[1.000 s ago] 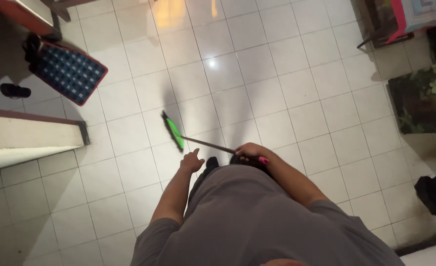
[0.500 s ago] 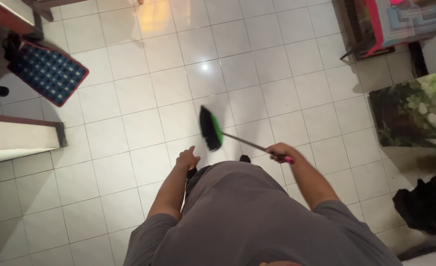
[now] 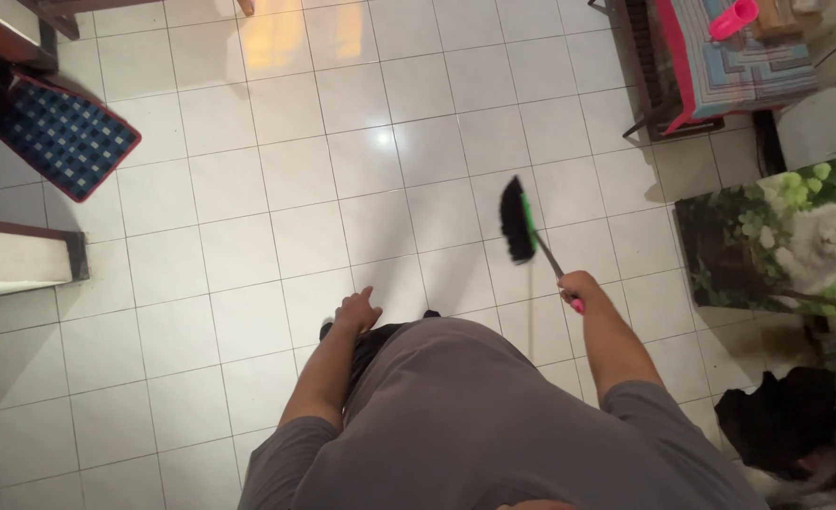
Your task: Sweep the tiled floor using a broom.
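The right hand [image 3: 578, 286] is clamped on the broom [image 3: 522, 225] over the white tile floor [image 3: 248, 246], which already looks swept, while the left hand [image 3: 357, 310] hangs loosely open, empty

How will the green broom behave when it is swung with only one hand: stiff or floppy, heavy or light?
The broom is probably light: the right hand alone holds it by the handle's end, head out in front. The thin handle looks straight, so likely stiff. The dark bristles would probably bend on the tiled floor. The left hand holds nothing.
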